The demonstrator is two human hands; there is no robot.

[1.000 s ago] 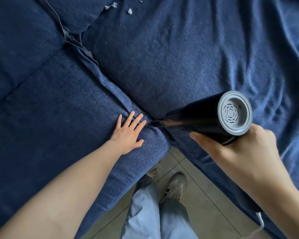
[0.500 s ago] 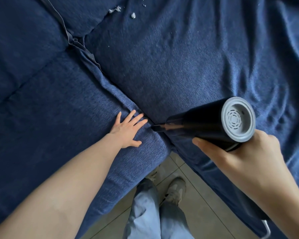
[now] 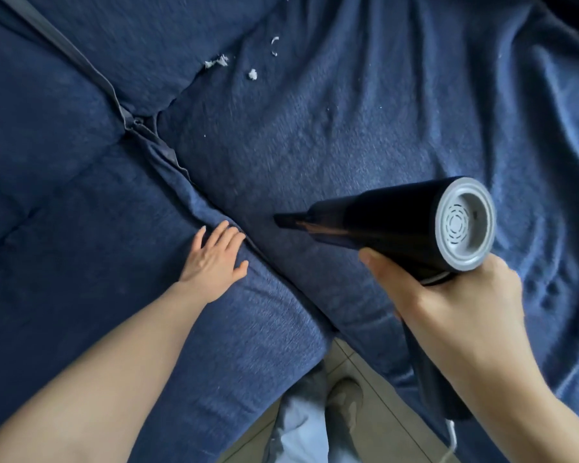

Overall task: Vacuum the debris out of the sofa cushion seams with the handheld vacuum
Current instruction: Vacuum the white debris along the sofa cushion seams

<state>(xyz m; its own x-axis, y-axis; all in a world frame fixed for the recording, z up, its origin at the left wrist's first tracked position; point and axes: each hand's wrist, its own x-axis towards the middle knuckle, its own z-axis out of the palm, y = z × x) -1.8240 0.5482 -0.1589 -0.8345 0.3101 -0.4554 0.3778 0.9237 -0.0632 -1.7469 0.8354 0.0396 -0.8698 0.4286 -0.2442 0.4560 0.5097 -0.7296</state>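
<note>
Since a second ago the right hand [image 3: 448, 309], wrapped round the black handheld vacuum [image 3: 391, 228], has slid its nozzle off the seam [image 3: 268, 262] onto the right seat cushion [image 3: 365, 128]. Left hand [image 3: 214, 259] lies flat with straight fingers on the left cushion [image 3: 81, 245], just beside the gap. Risk I see: the white fluff [image 3: 252, 74] sits well up by the back cushions, so drifting sideways like this probably misses it
</note>
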